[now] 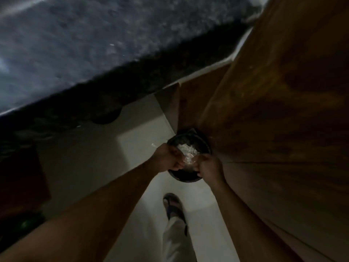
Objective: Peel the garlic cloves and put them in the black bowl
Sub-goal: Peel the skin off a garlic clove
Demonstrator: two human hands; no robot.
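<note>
The view is dim and blurred. A round black container (186, 179) stands on the floor against the wooden cabinet. Over its mouth both my hands hold a pale clump of papery garlic skins (187, 151). My left hand (167, 157) has its fingers curled round the clump's left side, and my right hand (209, 167) grips the right side. A small white scrap (154, 145) shows just left of the container's rim. No whole cloves can be made out, and the inside of the container is mostly hidden by the hands and skins.
A dark speckled stone counter (94, 53) fills the upper left, its edge overhanging the pale floor (132, 148). A brown wooden cabinet face (283, 110) runs down the right. My sandalled foot (173, 205) stands just below the container.
</note>
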